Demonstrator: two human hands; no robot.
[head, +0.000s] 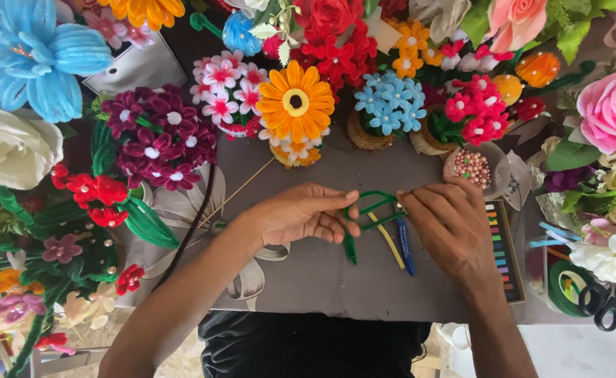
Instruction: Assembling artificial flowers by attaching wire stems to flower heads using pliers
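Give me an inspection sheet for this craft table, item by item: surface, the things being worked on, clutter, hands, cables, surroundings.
Surface: grey table cover with a pale floral print, bare only in the middle.
Job's things: green pipe cleaner bent into loops, pinched between both hands; its lower end lies on the cover.
Clutter: yellow stick and blue pen lying under the right hand; bowl of pink beads; colour palette box; scissors; thin wooden skewer.
Hands: left hand and right hand both grip the pipe cleaner with their fingertips.
Cables: nothing seen.
Surroundings: handmade flowers all round, including an orange flower, small blue flowers and a large blue flower.
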